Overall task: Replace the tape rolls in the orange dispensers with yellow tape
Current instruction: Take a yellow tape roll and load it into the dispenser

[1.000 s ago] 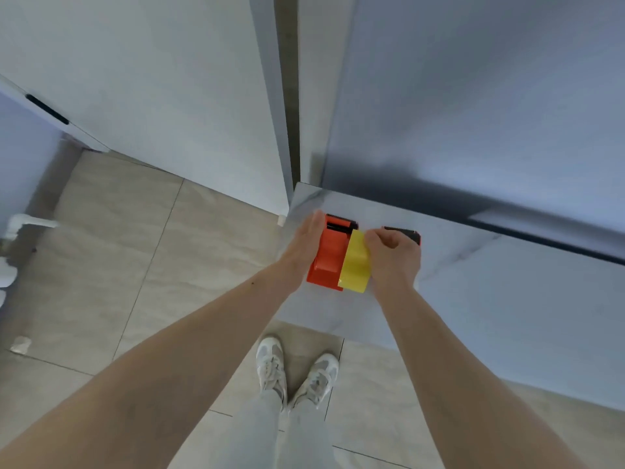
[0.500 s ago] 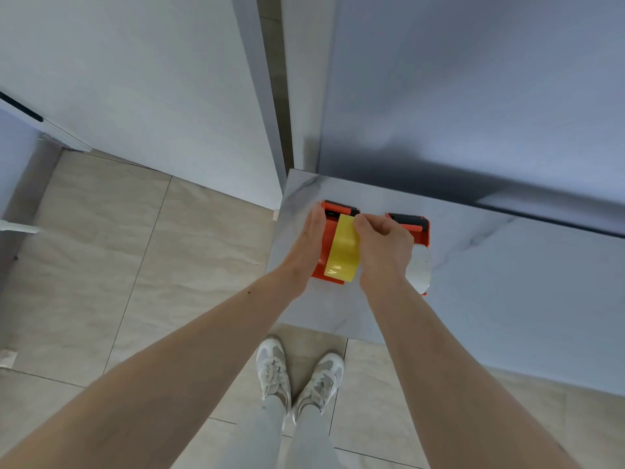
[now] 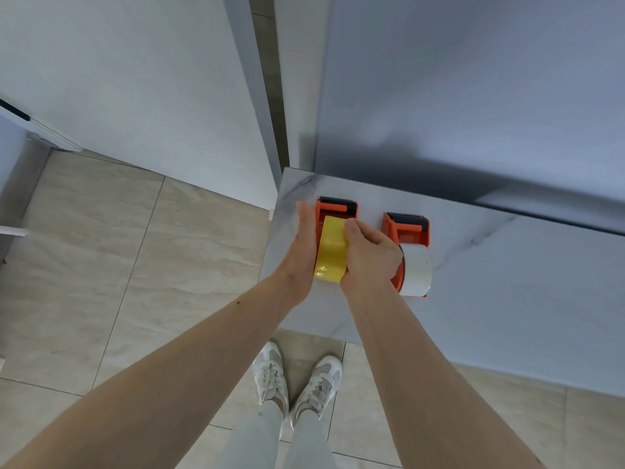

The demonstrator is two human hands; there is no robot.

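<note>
Nearest, two white sneakers (image 3: 297, 384) stand on the beige tiled floor (image 3: 101, 265), just below the front edge of the marble-patterned desk (image 3: 507, 299). Both bare forearms reach up from the bottom of the view to the desk's left corner. The left hand (image 3: 301, 252) lies with straight fingers flat against the left side of the left orange dispenser (image 3: 333, 206), its grip wide and only pressing. The right hand (image 3: 370, 257) has its fingers curled over the right side of the yellow tape roll (image 3: 331, 253), thumb on the roll's top, so its grip holds the roll. That roll sits in the left dispenser between the two hands, behind the dispenser's black serrated cutter end. Just beside it to the right, apart from it, stands the right orange dispenser (image 3: 407, 231), carrying a white tape roll (image 3: 416, 270) at its near end. Behind the desk rise grey cabinet panels (image 3: 473, 96).
</note>
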